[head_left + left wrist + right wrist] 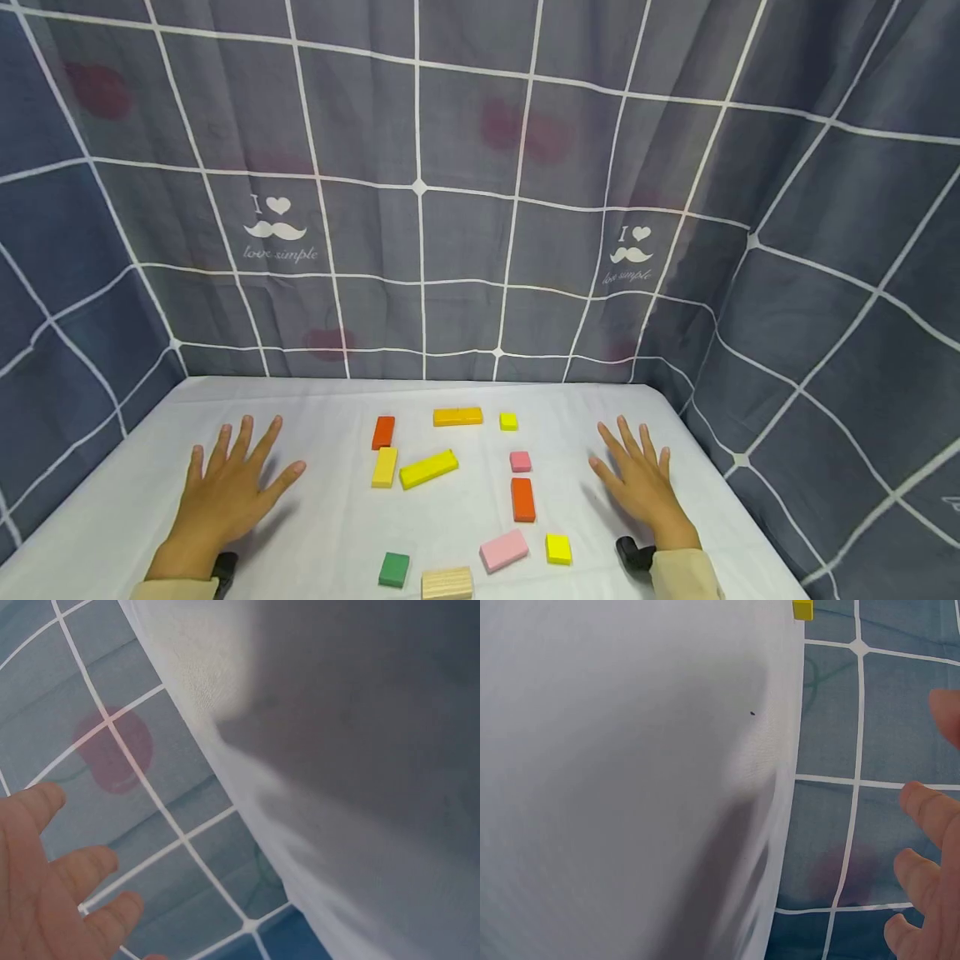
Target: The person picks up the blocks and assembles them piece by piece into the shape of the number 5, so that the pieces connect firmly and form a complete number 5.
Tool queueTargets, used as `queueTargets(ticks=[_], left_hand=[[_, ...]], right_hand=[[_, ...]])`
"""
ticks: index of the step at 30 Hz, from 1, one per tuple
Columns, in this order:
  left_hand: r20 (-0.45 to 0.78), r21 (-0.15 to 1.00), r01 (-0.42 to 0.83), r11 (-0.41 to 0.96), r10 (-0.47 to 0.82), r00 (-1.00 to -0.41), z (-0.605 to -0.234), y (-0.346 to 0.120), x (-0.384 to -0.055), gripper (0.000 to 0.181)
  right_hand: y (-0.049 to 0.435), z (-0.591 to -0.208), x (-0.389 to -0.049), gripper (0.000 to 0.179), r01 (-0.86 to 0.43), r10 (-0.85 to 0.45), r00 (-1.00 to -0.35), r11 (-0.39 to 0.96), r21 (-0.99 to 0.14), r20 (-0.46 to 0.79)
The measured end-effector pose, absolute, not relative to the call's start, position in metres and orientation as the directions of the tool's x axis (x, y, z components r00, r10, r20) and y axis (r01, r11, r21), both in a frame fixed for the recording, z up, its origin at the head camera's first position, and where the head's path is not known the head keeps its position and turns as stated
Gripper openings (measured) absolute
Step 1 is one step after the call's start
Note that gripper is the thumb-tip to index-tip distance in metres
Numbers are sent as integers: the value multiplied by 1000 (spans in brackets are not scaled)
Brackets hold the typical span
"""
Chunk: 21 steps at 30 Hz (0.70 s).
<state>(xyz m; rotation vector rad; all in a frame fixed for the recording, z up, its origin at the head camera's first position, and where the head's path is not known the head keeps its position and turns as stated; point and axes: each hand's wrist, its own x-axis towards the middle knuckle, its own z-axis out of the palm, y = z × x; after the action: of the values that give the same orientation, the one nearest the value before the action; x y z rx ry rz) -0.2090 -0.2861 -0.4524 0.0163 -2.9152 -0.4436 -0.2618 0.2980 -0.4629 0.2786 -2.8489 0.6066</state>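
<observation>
My left hand (pixel 228 492) is spread over the left side of the white table, palm down, holding nothing. Over the right side, my right hand (pixel 637 477) has its fingers spread too, with nothing in it. Between them lie several blocks. Left of the middle are an orange block (pixel 383 432), a yellow block (pixel 384 467) and a long yellow block (pixel 429 470). Nearest the right hand are a red-orange block (pixel 523 500), a small pink block (pixel 520 462) and a yellow block (pixel 558 549). In the wrist views, fingers show against the curtain and no block is touched.
A long amber block (pixel 457 417) and a small yellow cube (pixel 508 422) lie farther back. Toward the front are a green block (pixel 393 570), a plain wooden block (pixel 447 583) and a pink block (pixel 504 551). Dark gridded curtain (pixel 465 233) surrounds the white-covered table (pixel 322 400).
</observation>
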Motion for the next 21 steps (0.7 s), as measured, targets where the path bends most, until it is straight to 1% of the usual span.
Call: queueTargets(ticks=[7,12,21], left_hand=[[173,289,15,957,-37,-984,-451,-285,-210,96],[186,289,28,957,-27,-982,-450,-285,-209,94],[177,281,22,959,-29,-984,-450,-284,-209,95]], right_hand=[[297,-462,-261,69,-221,-136,-962,895,-386,235],[297,-462,-260,68,-216,-136,-965,898,-383,225],[295,-462,-260,65,-226,-142,-962,892,-392,232]])
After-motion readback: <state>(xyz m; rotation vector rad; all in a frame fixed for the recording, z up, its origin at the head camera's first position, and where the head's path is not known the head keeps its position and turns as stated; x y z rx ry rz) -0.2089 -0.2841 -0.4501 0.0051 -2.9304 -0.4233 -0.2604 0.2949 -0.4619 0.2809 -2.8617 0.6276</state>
